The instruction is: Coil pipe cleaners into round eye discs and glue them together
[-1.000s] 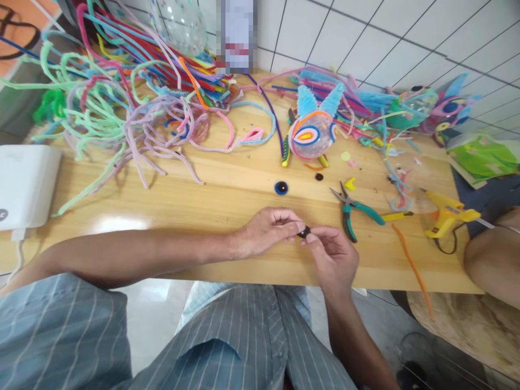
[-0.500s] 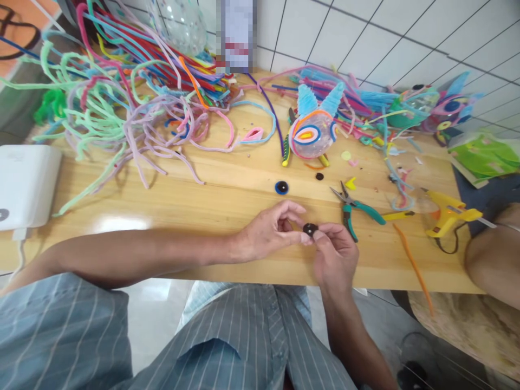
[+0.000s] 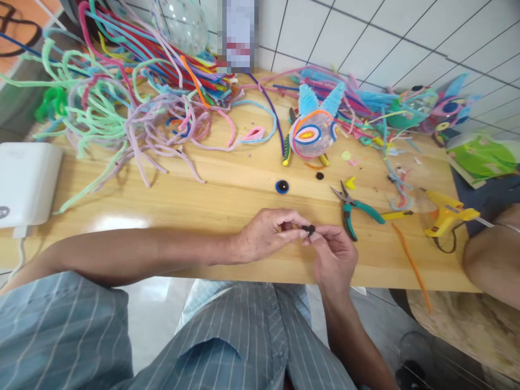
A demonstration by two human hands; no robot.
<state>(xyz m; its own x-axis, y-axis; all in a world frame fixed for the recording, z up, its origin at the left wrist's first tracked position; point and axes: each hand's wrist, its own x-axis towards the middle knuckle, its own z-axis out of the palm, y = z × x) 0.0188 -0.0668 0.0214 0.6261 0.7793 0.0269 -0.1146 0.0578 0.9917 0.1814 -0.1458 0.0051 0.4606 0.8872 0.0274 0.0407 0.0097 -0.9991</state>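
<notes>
Both hands meet over the table's front part around a small black round piece (image 3: 311, 230), partly hidden by fingertips. My left hand (image 3: 268, 233) pinches it from the left between thumb and fingers. From the right, thumb and fingers of my right hand (image 3: 335, 254) close on the same piece. Beyond them lies a black dome with a blue rim (image 3: 282, 187), like a craft eye. A small dark disc (image 3: 319, 176) rests to its right. Farther back sits a clear ball (image 3: 312, 143) with light-blue fuzzy ears and coiled oval eyes.
Teal-handled pliers (image 3: 351, 208) lie right of my hands, with a yellow glue gun (image 3: 450, 214) farther right. Pipe cleaners (image 3: 109, 119) heap at the left. A white box (image 3: 28, 184) with a cable stands at far left. Another person's limb (image 3: 493, 260) shows at right.
My left fingers have come down and closed onto the black piece, which has tilted so less of its face shows. The things on the table stay put.
</notes>
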